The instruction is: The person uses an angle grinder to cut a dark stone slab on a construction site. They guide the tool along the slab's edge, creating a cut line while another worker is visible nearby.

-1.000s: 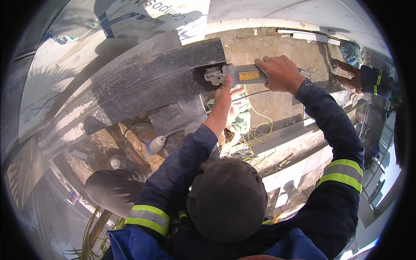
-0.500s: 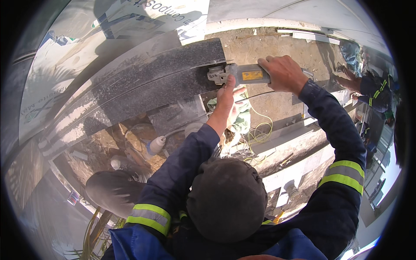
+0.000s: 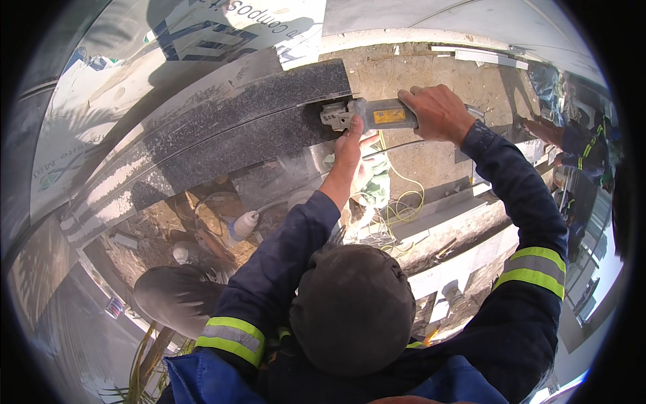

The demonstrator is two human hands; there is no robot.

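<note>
The right hand (image 3: 439, 114) is closed around the rear body of the grey grinder (image 3: 389, 116), fingers wrapped over the housing. The left hand (image 3: 348, 151) is closed at the tool's head, thumb along its near side; whether it holds a side handle or the housing itself cannot be told, as the palm covers the part. The grinder is at the right-hand end of the dark slab (image 3: 249, 124), its head over the slab's surface, beside a narrow line that runs lengthwise.

Hazards, as judged from this position:
- Kickback: a twist of either wrist could bind the disc against the slab.
- Hand contact: both hands are bare, and the left is close to the head; a slip forward could bring it to the disc.
- Edge chipping: uneven pressure at the slab's end could break the corner.
- Snagging: the dark cable (image 3: 398, 146) passes just beside the left hand; a pull could deflect the tool.
</note>
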